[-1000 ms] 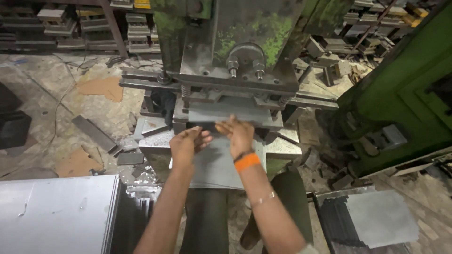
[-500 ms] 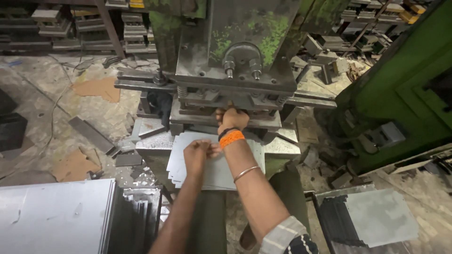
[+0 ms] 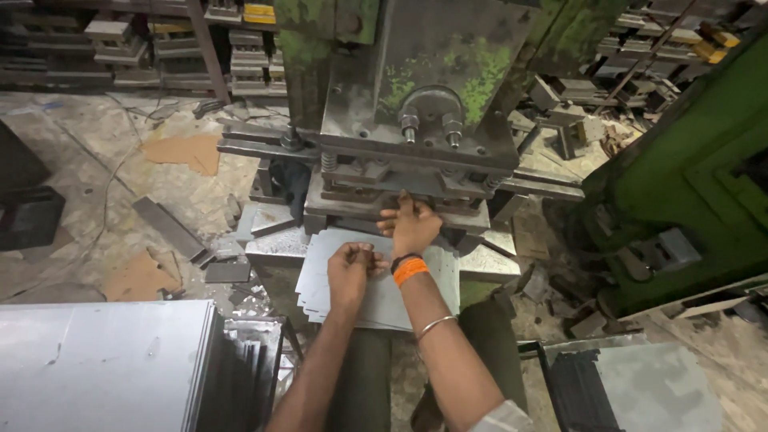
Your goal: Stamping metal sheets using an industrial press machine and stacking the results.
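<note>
Our left hand (image 3: 350, 272) lies flat, fingers together, pinning the sheet-metal blanks (image 3: 376, 288) on the press bed's (image 3: 268, 244) front edge; right hand (image 3: 412, 228) spread open, steadying them at the die (image 3: 352, 188).

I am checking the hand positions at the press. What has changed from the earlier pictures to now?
The right hand moved forward to the die opening of the press. The left hand drew back onto the metal sheets. The sheets and the stack of blanks stayed in place.
</note>
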